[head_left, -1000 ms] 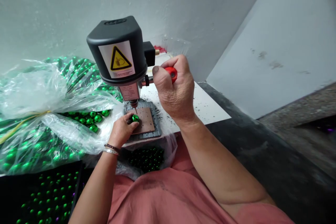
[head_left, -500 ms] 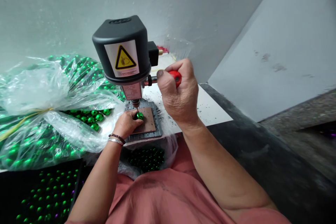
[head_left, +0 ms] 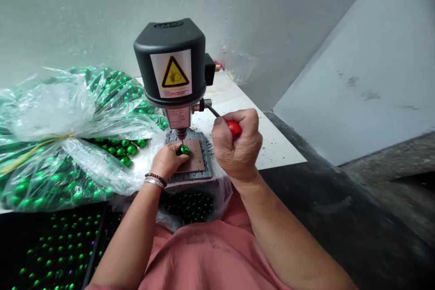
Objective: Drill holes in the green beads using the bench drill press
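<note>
My left hand pinches a shiny green ball on a brown board, which lies on the grey base plate of a small drill press. The thin drill bit comes down at the top of the ball; I cannot tell how deep it is. My right hand is closed round the red knob of the press's feed lever, to the right of the machine.
On the left, clear plastic bags full of green balls cover the white table. An open plastic bag with green balls hangs below the press. A dark tray of green balls stands lower left. Dark shavings lie around the base.
My right hand has pulled the lever's red knob downward. My left hand still holds the ball on the board. The whole view has shifted slightly.
</note>
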Available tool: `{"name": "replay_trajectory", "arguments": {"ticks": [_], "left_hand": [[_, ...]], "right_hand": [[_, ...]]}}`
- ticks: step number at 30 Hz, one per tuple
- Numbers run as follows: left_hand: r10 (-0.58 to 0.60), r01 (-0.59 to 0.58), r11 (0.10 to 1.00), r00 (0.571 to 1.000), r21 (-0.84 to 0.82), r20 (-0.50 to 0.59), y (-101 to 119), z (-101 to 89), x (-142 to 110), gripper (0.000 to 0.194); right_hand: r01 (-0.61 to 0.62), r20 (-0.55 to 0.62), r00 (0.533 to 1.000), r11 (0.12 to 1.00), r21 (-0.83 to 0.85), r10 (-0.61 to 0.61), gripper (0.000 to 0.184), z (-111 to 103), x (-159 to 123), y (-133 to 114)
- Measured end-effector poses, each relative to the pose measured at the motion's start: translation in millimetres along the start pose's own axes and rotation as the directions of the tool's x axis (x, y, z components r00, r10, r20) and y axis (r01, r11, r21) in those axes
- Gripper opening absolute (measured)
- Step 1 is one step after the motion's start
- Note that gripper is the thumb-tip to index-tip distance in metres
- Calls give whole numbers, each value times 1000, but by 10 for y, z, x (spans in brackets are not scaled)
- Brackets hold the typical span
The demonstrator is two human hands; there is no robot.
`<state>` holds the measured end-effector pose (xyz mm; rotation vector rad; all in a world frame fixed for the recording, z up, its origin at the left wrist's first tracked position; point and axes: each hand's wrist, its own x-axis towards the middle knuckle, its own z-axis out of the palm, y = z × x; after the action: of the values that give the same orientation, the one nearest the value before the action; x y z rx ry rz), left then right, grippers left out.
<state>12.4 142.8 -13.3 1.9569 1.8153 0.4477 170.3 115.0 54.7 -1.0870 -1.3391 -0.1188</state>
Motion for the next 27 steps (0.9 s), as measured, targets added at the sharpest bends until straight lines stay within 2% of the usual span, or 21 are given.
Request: {"name": "replay_trajectory", "arguments": {"ticks": [3,9,15,17,20,24,25,27], "left_hand": [[52,-54,997,998,63,29,-3,2,-9,18],[30,-31,997,1000,77,6,-10,18,-19,21],[48,-48,995,999,84,1,-18,10,-20,20],[59,-58,995,998,80,-11,-19,16,-23,19],[39,-37,998,999,48,-35,-11,24,-60,23],[-3,0,999,999,-52,-47,1,-68,-221,30],[13,-13,996,1000,-93,2,-1,-117,-276,30],[75,-35,980,977,-195,198,-20,-225,-382,36]], "right_hand": [[8,-30,1000,1000,-15,-8,7,25,-61,30],[32,-110,994,998,56,-26,7,103,-188,110],[-23,-75,996,983,183,37,8,159,-343,193],[-44,-80,995,981,190,60,7,151,-254,130],[-94,-88,990,982,165,109,12,119,58,-43],[-135,-15,990,978,160,139,19,95,440,-196],[-142,-5,989,976,162,145,20,94,481,-205],[-153,7,988,974,165,154,22,93,501,-205]]}}
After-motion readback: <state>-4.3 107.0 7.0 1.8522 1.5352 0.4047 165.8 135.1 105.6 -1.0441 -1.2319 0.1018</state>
